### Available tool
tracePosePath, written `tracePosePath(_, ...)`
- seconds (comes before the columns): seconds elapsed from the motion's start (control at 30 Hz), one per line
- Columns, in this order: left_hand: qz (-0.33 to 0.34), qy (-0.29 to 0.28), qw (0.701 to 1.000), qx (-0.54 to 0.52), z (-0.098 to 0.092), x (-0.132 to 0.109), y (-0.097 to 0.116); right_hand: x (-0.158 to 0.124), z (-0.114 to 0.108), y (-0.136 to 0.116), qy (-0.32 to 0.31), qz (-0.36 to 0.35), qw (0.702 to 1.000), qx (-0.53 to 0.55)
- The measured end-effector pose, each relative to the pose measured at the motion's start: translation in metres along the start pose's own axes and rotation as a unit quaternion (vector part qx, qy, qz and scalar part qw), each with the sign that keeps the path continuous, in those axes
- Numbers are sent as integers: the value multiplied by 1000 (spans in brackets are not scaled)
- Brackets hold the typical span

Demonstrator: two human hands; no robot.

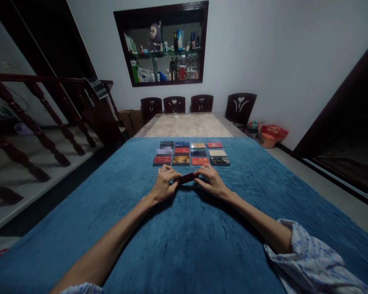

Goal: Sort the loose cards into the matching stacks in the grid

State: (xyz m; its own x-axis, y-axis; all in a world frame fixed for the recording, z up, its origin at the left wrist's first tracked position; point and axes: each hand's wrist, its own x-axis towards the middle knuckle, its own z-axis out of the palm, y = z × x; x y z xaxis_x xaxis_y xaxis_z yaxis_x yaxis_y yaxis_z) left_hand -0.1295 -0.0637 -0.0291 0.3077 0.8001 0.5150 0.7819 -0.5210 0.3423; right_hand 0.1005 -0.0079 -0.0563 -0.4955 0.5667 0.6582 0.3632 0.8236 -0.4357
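A dark reddish card [186, 178] is held a little tilted between my two hands, low over the blue cloth [184, 237]. My left hand [164, 183] pinches its left end between thumb and fingers. At its right end, my right hand [212, 181] grips it the same way. Just beyond my hands lie several cards in rows, among them a red one [162, 160], a gold one [181, 160], an orange-red one [200, 161] and a black one [220, 161]. The card at the back left is blurred out.
The table's bare marbled end [190, 124] shows past the cloth, with dark chairs [202, 103] behind it. A wooden railing [43, 118] stands at the left. Near the right wall are a red bag [276, 131] and an orange bin [268, 141].
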Motion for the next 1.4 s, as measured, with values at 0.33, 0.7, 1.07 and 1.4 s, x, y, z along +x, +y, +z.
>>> tracePosePath(0.33, -96, 47, 992, -68, 7, 1, -7, -3, 5, -2, -32, 63, 996, 46)
tracePosePath(0.7, -87, 36, 981, -167, 18, -1, -8, -2, 8, -4, -31, 47, 998, 43)
tracePosePath(1.07, -90, 95, 980, -148, 11, 1, -18, 0, 2, -5, -10, -3, 992, -123)
tracePosePath(1.4, -31, 35, 998, -34, 11, -3, -16, 0, 1, -9, -24, -9, 983, -180)
